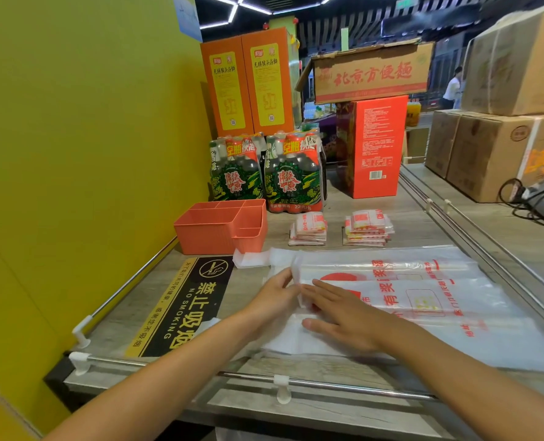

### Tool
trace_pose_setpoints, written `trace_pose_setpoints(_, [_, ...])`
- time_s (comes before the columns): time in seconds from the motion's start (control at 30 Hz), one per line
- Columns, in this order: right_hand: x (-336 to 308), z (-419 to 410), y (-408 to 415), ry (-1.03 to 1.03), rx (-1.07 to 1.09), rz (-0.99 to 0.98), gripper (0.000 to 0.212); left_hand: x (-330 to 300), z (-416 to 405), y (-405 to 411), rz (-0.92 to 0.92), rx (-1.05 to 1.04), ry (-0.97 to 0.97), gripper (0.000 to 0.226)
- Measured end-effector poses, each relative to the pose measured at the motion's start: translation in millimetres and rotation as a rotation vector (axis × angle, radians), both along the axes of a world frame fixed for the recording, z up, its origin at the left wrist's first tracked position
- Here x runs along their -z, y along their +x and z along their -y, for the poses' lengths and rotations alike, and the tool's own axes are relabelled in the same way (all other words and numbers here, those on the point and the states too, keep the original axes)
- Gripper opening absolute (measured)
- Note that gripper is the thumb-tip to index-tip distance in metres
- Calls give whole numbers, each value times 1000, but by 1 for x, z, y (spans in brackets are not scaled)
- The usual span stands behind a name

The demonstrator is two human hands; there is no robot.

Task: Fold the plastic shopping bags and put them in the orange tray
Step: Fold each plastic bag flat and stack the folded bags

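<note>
A clear plastic shopping bag (417, 291) with red print lies flat across the counter, on top of more flat bags. My left hand (275, 292) pinches its left end and lifts that edge into a fold. My right hand (343, 316) lies flat on the bag just right of the fold, fingers straight, pressing it down. Behind the hands to the left stands the orange tray (213, 230), divided into compartments, with nothing visible inside. Two stacks of folded bags (308, 229) (367, 227) sit on the counter to the tray's right.
A black no-smoking sign (184, 300) lies on the counter at left. Bottle packs (293, 173), orange and red boxes (375, 144) stand at the back. Cardboard cartons (493, 151) and cables sit right. A metal rail (328, 385) runs along the front edge; a yellow wall is at left.
</note>
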State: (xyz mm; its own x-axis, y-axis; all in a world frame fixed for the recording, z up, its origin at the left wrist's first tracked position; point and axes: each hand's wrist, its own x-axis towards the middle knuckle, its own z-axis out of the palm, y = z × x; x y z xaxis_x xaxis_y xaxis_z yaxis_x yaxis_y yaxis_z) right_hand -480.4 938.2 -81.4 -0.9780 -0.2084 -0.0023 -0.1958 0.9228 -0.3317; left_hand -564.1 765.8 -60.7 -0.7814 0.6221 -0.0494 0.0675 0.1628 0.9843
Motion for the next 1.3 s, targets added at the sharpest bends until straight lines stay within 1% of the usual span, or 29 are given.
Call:
trace_pose_setpoints(0.1, [-4,-8,1,-62,9,20,72,4,-5,-7,-191,100,-162,43])
trace_pose_setpoints(0.17, [-9,-12,4,-97,11,33,66,12,-8,-15,-377,136,-295,57])
trace_pose_setpoints(0.2, [-12,-15,6,-113,10,43,62,15,-10,-18,-462,151,-351,59])
trace_pose_setpoints(0.3, [-29,-25,14,-134,51,76,46,19,-12,-17,-632,205,-465,57])
trace_pose_setpoints(0.37, [-41,-37,20,-121,124,85,40,22,-13,-15,-710,246,-530,56])
trace_pose_setpoints(0.47, [-54,-55,31,-70,242,73,39,28,-13,-14,-772,302,-585,53])
trace_pose_setpoints(0.57, [-48,-65,38,-62,308,87,41,25,-12,-12,-792,302,-573,53])
trace_pose_setpoints(0.67, [-33,-65,38,-67,312,123,35,20,-20,-14,-723,245,-503,60])
trace_pose_setpoints(0.73, [-28,-64,35,-65,312,119,31,19,-28,-12,-696,169,-469,72])
trace_pose_setpoints(0.8, [-28,-61,34,-52,307,104,35,19,-36,-8,-655,68,-452,83])
trace_pose_setpoints(0.9, [-28,-57,36,-16,298,77,44,22,-45,-8,-492,-105,-402,97])
trace_pose_setpoints(0.97, [-26,-56,35,-16,295,72,44,25,-47,-11,-403,-195,-376,106])
trace_pose_setpoints(1.0, [-26,-55,35,-19,295,75,44,24,-47,-12,-350,-237,-356,106])
trace_pose_setpoints(1.03, [-25,-54,34,-22,292,75,45,23,-48,-14,-274,-280,-314,102])
trace_pose_setpoints(1.07, [-25,-53,33,-26,290,74,46,22,-49,-14,-201,-316,-246,93])
trace_pose_setpoints(1.13, [-24,-51,32,-20,287,75,49,22,-51,-14,-34,-385,-126,65])
trace_pose_setpoints(1.17, [-24,-50,32,-11,284,78,50,23,-51,-17,43,-409,-76,55])
trace_pose_setpoints(1.23, [-24,-49,33,-6,279,78,52,26,-48,-22,137,-452,24,44])
trace_pose_setpoints(1.3, [-23,-48,34,-13,277,84,55,25,-45,-24,186,-466,146,31])
